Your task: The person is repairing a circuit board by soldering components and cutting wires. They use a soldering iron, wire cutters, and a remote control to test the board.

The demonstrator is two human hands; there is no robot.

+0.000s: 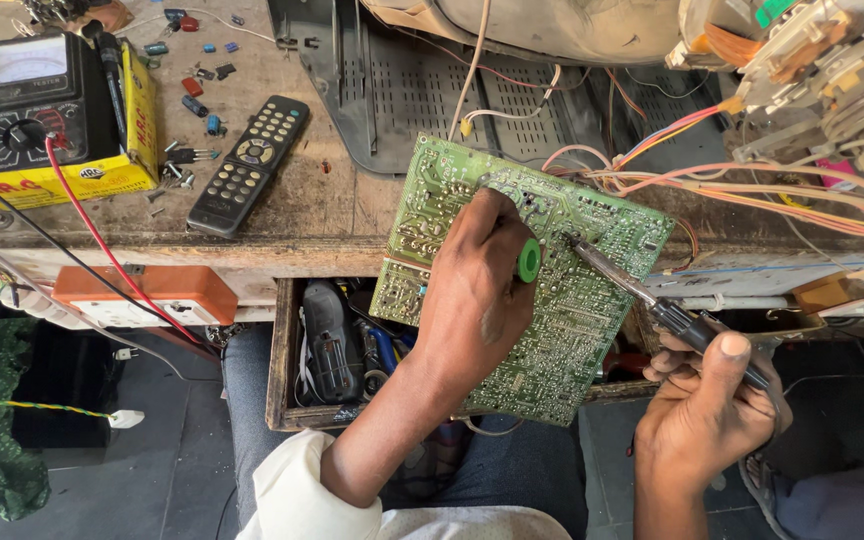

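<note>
A yellow rectangular box (pixel 137 130) sits on the surface. The left hand (pixel 472 300) grasps a green solder-side circuit board (pixel 562 320); the right hand (pixel 707 410) is clenched on a dark-handled soldering iron (pixel 652 300).

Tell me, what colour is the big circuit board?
Green circuit board with tiny silver dots, seen in the head view.

Bright, even daylight; sharp focus

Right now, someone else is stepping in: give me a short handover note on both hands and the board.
Left hand: lies on the green circuit board, solder side up, with a green-tipped tool in its fingers.
Right hand: holds a soldering iron, tip on the board's upper middle.
Board is tilted over an open drawer, wires attached.
Done: cannot tell from the solder joints.
Left: the joint under the tip.
Remote control and meter sit on the bench.
</note>
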